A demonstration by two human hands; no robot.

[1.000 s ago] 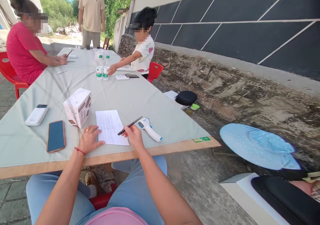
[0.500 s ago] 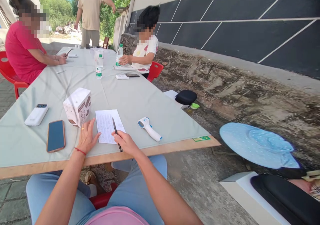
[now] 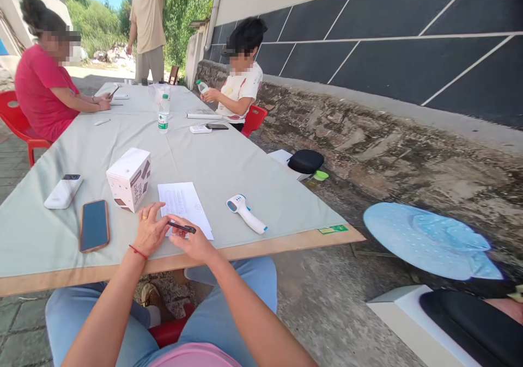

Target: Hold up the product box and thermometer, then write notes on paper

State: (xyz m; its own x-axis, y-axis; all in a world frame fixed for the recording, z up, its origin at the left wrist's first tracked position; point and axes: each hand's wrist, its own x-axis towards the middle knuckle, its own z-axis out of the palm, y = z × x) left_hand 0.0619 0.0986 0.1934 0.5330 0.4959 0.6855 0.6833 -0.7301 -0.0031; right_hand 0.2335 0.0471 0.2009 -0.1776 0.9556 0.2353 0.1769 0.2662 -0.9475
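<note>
My right hand [image 3: 193, 243] is closed on a black pen [image 3: 183, 227], which lies nearly level across its fingers. Beside it, my left hand [image 3: 150, 230] rests at the table's front with fingers bent and apart. Its thumb side comes up against the pen's left end; whether it touches the pen is hard to see. Under and beyond both hands lie sheets of paper [image 3: 184, 197] with rows of writing, partly covered by my fingers. A white box [image 3: 127, 177] with brown print stands just past my left hand.
Left of my hands are a phone [image 3: 94, 226] and a white device [image 3: 64, 191]. A white-and-blue handheld thermometer [image 3: 247, 214] lies right of the paper. Farther back stands a water bottle [image 3: 163, 115]. Two people sit along the table sides, one holding a bottle; another stands behind.
My right hand has turned the pen from upright to nearly level and moved left, close to my left hand. My left hand has shifted nearer me. The seated person at right has lifted and tilted a bottle.
</note>
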